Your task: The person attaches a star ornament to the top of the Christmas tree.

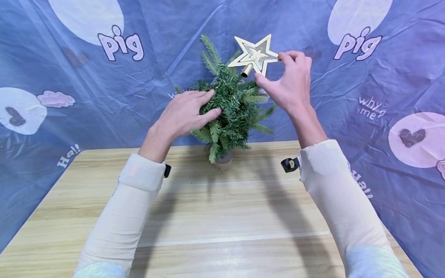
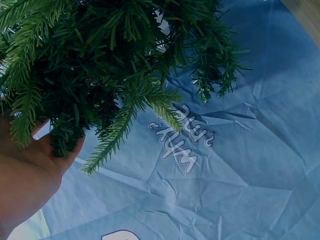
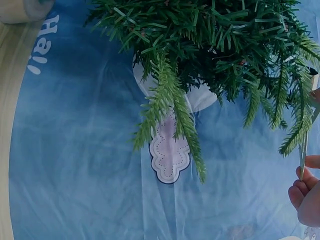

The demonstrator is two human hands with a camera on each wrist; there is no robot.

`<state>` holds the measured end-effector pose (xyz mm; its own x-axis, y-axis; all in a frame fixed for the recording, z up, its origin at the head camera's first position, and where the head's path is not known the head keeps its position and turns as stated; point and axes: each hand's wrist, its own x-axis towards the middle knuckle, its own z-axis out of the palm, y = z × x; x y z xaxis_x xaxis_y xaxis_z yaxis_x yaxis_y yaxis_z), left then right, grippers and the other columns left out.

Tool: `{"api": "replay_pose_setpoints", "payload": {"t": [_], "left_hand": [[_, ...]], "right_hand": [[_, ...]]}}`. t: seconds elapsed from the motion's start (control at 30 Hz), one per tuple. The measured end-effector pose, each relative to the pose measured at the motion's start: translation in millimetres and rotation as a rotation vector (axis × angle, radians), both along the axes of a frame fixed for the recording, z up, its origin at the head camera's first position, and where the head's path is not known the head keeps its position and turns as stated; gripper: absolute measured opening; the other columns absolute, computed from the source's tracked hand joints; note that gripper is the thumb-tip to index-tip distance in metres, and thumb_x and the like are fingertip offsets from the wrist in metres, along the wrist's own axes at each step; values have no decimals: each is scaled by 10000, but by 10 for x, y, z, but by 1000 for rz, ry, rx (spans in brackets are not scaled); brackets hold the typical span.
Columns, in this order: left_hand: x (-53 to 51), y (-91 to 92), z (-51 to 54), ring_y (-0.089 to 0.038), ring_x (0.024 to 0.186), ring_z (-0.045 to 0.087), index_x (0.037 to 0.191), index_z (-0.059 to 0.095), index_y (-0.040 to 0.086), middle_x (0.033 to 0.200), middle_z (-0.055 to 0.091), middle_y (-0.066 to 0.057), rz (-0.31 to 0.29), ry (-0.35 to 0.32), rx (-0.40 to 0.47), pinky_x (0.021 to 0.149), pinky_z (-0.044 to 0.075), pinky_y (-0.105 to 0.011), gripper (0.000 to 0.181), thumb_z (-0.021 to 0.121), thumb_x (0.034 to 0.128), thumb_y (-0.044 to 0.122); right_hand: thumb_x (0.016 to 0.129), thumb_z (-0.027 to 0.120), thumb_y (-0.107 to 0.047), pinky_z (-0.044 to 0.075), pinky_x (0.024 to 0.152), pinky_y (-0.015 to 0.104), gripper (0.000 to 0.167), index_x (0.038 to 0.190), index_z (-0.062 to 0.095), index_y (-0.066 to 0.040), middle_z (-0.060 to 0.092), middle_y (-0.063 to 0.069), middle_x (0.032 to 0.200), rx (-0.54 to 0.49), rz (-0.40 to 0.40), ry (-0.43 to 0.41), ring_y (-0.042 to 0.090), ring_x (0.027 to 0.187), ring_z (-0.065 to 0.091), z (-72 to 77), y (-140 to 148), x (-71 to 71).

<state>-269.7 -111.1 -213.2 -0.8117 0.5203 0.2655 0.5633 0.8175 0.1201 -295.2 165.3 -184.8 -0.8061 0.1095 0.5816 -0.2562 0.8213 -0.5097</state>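
Note:
A small artificial Christmas tree stands near the table's back edge, its base partly hidden by low branches. My left hand grips the tree's left side, the thumb in front and some fingers lost in the greenery. In the left wrist view, that hand curls around a dark green branch tip. Up by the treetop, my right hand pinches a gold star tree topper by its right-hand points. The star's short tube points down toward the tree, and it overlaps the upper branches. At the right wrist view's edge, the right hand holds the star's thin edge.
The tree's round base rests on a light wood-grain table. Behind hangs a wrinkled blue cloth printed with words and pale shapes. A black wrist strap sticks out beside the right sleeve.

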Motion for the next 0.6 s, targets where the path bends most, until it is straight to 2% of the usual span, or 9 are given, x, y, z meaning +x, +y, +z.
{"api": "replay_pose_setpoints", "payload": {"t": [0.6], "left_hand": [[-11,-1,3,-374,1462,340,1590,328,121,1589,392,-121,3,4,-3,1210,236,-516,745,359,1034,616]], "right_hand": [[824,755,-543,355,1089,278,834,1469,529,-66,476,86,1426,48,5,62,189,1332,345,23,-155,-101]]}}
